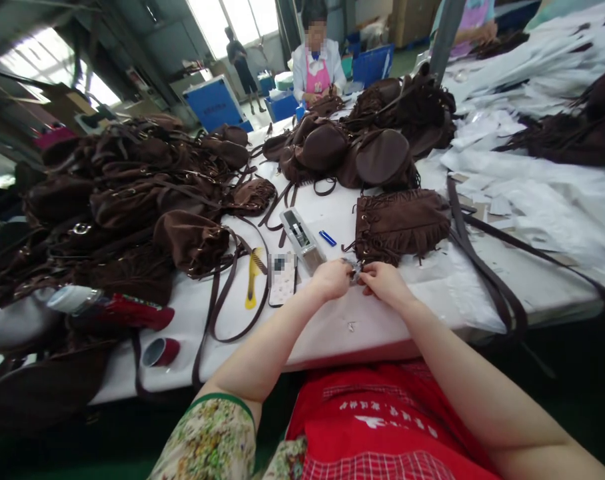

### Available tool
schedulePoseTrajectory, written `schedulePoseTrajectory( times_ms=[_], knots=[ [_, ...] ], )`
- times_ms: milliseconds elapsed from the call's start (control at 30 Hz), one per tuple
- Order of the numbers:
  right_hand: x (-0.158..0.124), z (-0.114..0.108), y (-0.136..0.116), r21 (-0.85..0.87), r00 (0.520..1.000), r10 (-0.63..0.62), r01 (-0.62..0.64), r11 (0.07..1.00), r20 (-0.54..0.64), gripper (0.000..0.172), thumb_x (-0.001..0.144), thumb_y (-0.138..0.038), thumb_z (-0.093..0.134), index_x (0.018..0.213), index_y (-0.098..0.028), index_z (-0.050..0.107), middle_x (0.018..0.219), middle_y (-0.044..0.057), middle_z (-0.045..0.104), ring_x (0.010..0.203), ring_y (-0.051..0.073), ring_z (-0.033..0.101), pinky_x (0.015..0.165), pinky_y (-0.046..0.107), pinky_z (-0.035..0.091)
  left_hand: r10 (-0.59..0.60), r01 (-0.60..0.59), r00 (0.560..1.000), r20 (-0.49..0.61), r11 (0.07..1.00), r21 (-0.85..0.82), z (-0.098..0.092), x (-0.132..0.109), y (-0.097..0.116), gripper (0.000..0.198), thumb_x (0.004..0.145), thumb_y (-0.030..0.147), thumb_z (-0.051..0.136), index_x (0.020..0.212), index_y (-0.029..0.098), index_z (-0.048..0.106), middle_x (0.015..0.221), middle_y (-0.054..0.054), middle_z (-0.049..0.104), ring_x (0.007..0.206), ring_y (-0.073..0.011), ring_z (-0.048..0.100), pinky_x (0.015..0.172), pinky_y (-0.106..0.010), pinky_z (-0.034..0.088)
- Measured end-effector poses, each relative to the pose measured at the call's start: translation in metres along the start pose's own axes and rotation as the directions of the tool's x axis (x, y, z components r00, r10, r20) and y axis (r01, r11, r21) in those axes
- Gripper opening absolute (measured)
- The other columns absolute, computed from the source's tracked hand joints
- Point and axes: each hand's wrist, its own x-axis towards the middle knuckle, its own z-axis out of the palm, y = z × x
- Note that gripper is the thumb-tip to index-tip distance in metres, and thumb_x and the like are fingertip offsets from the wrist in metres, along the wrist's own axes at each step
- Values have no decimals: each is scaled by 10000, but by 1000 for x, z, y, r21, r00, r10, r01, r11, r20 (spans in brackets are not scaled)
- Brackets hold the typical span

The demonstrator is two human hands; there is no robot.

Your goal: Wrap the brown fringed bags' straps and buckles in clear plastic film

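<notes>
Closest to you, just short of the grip, a tiny loose piece [351, 326] lies on the white tabletop [307, 327]. Your left hand [332, 279] and right hand [385, 284] meet near the tabletop's front edge, fingertips pinched narrow from either side on a small metal fitting [355, 269]. It is too small to tell what kind of fitting it is. Both hands are equally near it, the left closing in from its left and the right from its right. Directly beyond the grip and a touch to its right lies the fringed bag [402, 223]. It lies flat, long axis left to right, with its gathered end turned toward your fingers and close to the fitting. Left of the grip sit a phone [282, 279] and a yellow comb [252, 280]. Just past it on that side are a tape dispenser [301, 239] and a small blue stick [327, 238]. Farther left rises a heap of brown bags [132, 193]. Off to the right run long straps [482, 267] and white sheets [532, 193]. Far beyond, a co-worker [316, 63] sits at the far end.
</notes>
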Motion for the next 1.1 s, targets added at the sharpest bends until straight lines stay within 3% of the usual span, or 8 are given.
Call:
schedulePoseTrajectory(
  times_ms=[200, 367, 467, 600, 700, 867, 1033, 1100],
  knots=[
    [1, -1, -2, 106, 1000, 23, -23, 994, 1, 95, 770, -232, 675, 802, -142, 680, 637, 55, 706, 436, 135, 621, 347, 175, 361, -27, 24, 999, -44, 999, -46, 5, -2, 8, 389, 877, 480, 468, 972, 159, 667, 1007, -127, 675, 928, -256, 647, 836, -336, 506],
    [-2, -5, -2, 207, 996, 85, -91, 974, 40, 84, 785, -235, 664, 818, -158, 666, 736, 52, 722, 446, 112, 617, 315, 156, 353, -129, 127, 992, -10, 987, -98, 4, 1, 9, 318, 924, 328, 400, 988, 154, 658, 1041, -136, 681, 957, -253, 647, 837, -341, 494],
    [-5, -7, -2, 283, 989, 131, -145, 948, 65, 186, 822, -321, 633, 765, -145, 638, 596, 30, 662, 352, 93, 535, 284, 164, 322, -159, 155, 987, -23, 981, -120, 0, 2, 1, 363, 948, 336, 347, 972, 160, 664, 981, -111, 700, 892, -222, 659, 780, -302, 502],
    [-8, -1, -10, 478, 979, 128, -189, 858, 157, 299, 843, -416, 595, 719, -144, 586, 521, -12, 556, 338, 59, 444, 291, 151, 267, -84, 80, 996, -8, 976, -201, -3, 1, -4, 405, 975, 344, 285, 983, 174, 653, 937, -58, 711, 824, -166, 657, 725, -243, 499],
    [-9, 6, -16, 581, 973, 99, -205, 788, 209, 303, 822, -428, 609, 703, -159, 537, 539, -41, 503, 361, 34, 384, 320, 138, 245, -65, 60, 998, -24, 983, -171, 0, -4, 0, 395, 965, 323, 284, 985, 156, 642, 966, -104, 702, 854, -209, 665, 743, -294, 510],
    [-8, 11, -15, 597, 960, 94, -238, 766, 262, 409, 793, -491, 612, 587, -185, 433, 458, -85, 370, 336, 28, 285, 318, 148, 180, -45, 39, 998, -38, 989, -145, 4, -12, 2, 309, 917, 305, 384, 966, 136, 638, 953, -159, 693, 850, -277, 674, 759, -371, 516],
    [-7, 13, -12, 596, 979, 87, -180, 783, 182, 427, 711, -535, 677, 594, -192, 451, 456, -91, 395, 315, 32, 280, 295, 165, 145, -47, 26, 996, -75, 967, -253, 4, -10, -12, 407, 969, 318, 281, 928, 186, 664, 944, -74, 712, 837, -189, 662, 763, -272, 501],
    [-7, 16, -13, 583, 986, 99, -159, 797, 133, 433, 685, -556, 691, 610, -192, 469, 473, -81, 437, 317, 34, 308, 291, 171, 165, -70, 44, 992, -105, 972, -232, 4, -9, -16, 377, 956, 301, 315, 933, 193, 675, 938, -76, 715, 832, -198, 664, 754, -275, 499]
  ],
)
